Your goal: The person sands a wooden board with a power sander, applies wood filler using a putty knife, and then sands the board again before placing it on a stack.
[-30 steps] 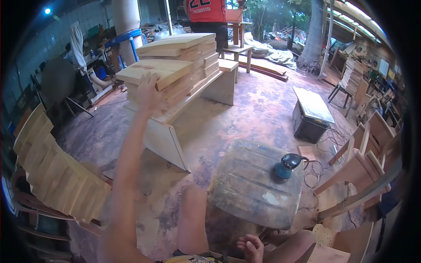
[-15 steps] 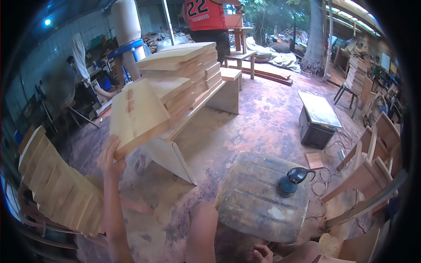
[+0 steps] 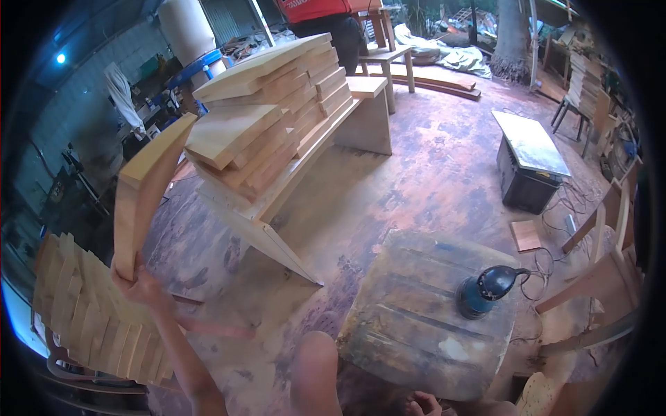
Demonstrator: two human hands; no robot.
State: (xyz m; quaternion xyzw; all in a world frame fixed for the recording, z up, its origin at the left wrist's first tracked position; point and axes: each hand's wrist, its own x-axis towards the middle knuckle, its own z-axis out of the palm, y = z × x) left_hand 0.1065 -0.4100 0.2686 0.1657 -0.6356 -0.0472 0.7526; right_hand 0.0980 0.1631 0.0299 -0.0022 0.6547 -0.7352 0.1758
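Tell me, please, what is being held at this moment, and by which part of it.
The left hand grips a wooden board by its lower end. The right hand is mostly cut off; cannot tell.

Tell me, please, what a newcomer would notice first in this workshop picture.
The left hand grips the lower end of a pale curved wooden board, held upright at the left. Behind it, in the upper middle, a tall stack of pale wooden planks lies on a low wooden bench. At the lower right, a blue electric sander stands on a worn grey square worktop.
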